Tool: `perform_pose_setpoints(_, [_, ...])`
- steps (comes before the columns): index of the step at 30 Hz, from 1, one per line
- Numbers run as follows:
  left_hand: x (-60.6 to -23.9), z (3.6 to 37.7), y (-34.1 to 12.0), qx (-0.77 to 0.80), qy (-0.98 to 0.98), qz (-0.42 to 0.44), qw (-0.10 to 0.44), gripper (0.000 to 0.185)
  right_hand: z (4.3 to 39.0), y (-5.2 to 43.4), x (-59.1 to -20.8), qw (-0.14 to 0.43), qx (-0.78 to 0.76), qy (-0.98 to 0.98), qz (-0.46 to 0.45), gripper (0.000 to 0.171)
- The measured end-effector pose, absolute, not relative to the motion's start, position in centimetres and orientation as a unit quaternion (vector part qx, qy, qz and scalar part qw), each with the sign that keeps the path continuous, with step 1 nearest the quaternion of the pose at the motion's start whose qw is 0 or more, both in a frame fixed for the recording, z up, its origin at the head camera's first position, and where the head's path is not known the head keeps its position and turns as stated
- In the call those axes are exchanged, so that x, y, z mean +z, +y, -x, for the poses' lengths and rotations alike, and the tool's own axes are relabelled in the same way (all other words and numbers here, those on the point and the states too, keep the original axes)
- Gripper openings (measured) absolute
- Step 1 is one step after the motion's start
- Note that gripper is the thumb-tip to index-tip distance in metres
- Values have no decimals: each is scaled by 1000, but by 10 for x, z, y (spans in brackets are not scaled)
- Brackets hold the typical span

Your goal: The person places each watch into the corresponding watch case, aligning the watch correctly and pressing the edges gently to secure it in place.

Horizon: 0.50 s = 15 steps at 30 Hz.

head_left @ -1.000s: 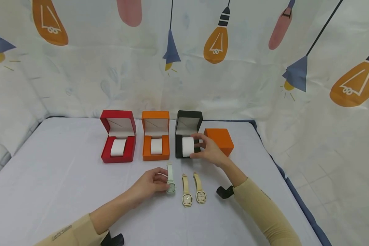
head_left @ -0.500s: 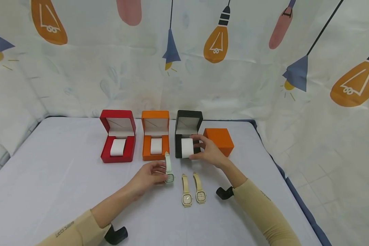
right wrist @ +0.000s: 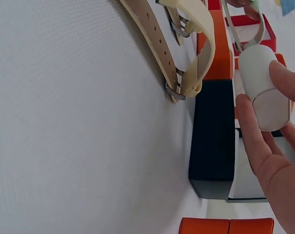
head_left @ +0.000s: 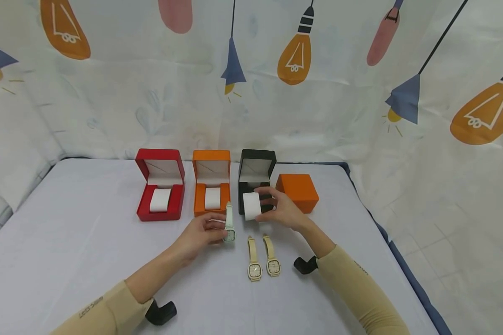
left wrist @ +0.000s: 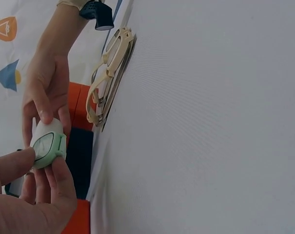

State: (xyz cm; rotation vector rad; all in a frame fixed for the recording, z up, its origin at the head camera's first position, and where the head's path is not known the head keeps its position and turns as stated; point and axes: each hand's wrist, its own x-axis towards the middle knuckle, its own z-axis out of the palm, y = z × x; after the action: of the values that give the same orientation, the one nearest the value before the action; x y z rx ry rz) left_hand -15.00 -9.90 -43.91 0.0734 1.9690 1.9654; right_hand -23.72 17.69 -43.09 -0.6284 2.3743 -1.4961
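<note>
Matt cloth table (head_left: 67,242); smooth white cushion (head_left: 251,206); rubbery green watch (head_left: 229,228).

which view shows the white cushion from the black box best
The right wrist view: the white cushion fills the frame, pinched by the right hand above the black box. The head view shows it small; the left wrist view shows only a sliver behind the green watch.

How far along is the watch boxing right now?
Done: three boxes stand open, none holding a watch. In hand: the left hand pinches the pale green square-faced watch; the right hand holds the white cushion lifted from the black box. Left: two beige watches lie on the table.
</note>
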Motion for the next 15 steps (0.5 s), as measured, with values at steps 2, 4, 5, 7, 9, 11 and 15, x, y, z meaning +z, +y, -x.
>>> perform_pose_setpoints(2, [-440, 152, -99, 695, 696, -25, 177, 45, 236, 177, -431, 136, -514, 818, 220, 77])
perform_pose_setpoints(4, [-441, 154, -99, 696, 696, -21, 175, 45, 235, 176, -430, 141, -515, 817, 220, 76])
perform_pose_setpoints(5, [-442, 156, -100, 695, 697, -22, 174, 45, 234, 176, -430, 144, -515, 816, 218, 76])
perform_pose_setpoints(7, [-443, 157, -101, 693, 699, -27, 170, 47, 233, 176, -429, 149, -516, 815, 218, 76])
perform_pose_setpoints(9, [-443, 159, -101, 694, 699, -29, 168, 48, 233, 176, -429, 152, -516, 814, 220, 75])
perform_pose_setpoints(11, [-442, 160, -101, 696, 697, -36, 167, 49, 233, 176, -429, 155, -515, 812, 225, 74])
perform_pose_setpoints(15, [-440, 162, -102, 702, 690, -40, 171, 49, 232, 176, -430, 162, -512, 807, 244, 73])
